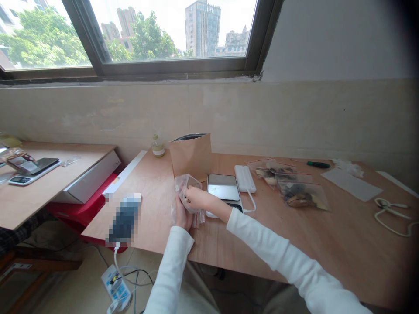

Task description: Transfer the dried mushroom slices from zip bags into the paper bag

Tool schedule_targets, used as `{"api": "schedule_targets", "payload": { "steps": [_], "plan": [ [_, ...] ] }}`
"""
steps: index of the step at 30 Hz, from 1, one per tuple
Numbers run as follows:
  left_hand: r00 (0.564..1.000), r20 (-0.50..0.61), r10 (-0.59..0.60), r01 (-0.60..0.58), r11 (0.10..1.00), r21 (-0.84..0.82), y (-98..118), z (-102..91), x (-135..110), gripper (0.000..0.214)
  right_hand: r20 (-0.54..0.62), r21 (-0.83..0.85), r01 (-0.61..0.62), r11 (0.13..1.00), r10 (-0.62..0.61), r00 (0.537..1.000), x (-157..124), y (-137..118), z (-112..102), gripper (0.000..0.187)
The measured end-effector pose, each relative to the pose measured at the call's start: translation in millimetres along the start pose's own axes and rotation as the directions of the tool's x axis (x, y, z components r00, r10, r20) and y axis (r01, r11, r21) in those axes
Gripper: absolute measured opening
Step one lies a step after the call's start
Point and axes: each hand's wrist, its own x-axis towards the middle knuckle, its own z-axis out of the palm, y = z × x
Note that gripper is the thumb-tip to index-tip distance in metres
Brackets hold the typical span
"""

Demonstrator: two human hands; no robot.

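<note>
A clear plastic bag (182, 182) is held over the table's front part, left of the kitchen scale. My left hand (183, 214) is closed around its lower side. At the bag's mouth is my right hand (195, 197), its fingers curled down and partly inside; what they pinch is hidden. Red-striped zip bag edges (198, 219) show just below my hands. The kitchen scale (224, 187), with a shiny square plate, stands right beside my right wrist. Behind the bag stands an open brown paper pouch (192, 158) with a dark lining.
A white power bank (245, 178) with a cable lies right of the scale. Zip bags of dried pieces (299, 196), a green-handled screwdriver (318, 164), white paper (352, 184) and scissors (391, 207) lie further right. A pixelated phone (124, 220) and a small bottle (157, 146) are left.
</note>
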Motion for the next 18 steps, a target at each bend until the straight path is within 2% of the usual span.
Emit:
{"api": "schedule_targets", "payload": {
  "steps": [4, 7, 10, 12, 18],
  "plan": [
    [0.999, 0.031, 0.029, -0.027, 0.998, -0.051, 1.5, 0.5, 0.7, 0.04, -0.03, 0.049, 0.011, 0.999, -0.009, 1.0, 2.6, 5.5, 7.8, 0.031],
    [0.999, 0.01, 0.053, -0.053, 0.997, -0.054, 2.1, 1.6, 1.3, 0.037, -0.094, 0.195, 0.047, 0.98, -0.029, 0.995, 1.7, 15.2, 10.0, 0.031],
    [0.998, -0.025, 0.058, -0.06, 0.997, -0.045, 2.7, 2.9, 1.0, 0.037, -0.211, 0.386, 0.098, 0.917, -0.016, 0.977, -1.1, 23.6, 9.3, 0.034],
    [0.997, -0.043, 0.058, -0.06, 0.997, -0.051, 3.3, 3.9, 0.2, 0.037, -0.266, 0.457, 0.123, 0.881, 0.003, 0.964, -3.4, 26.9, 6.8, 0.034],
    [0.996, -0.048, 0.081, -0.086, 0.991, -0.103, 3.5, 5.1, 1.1, 0.036, -0.337, 0.642, 0.137, 0.754, 0.117, 0.934, -3.8, 38.2, -5.8, 0.029]
  ]
}}
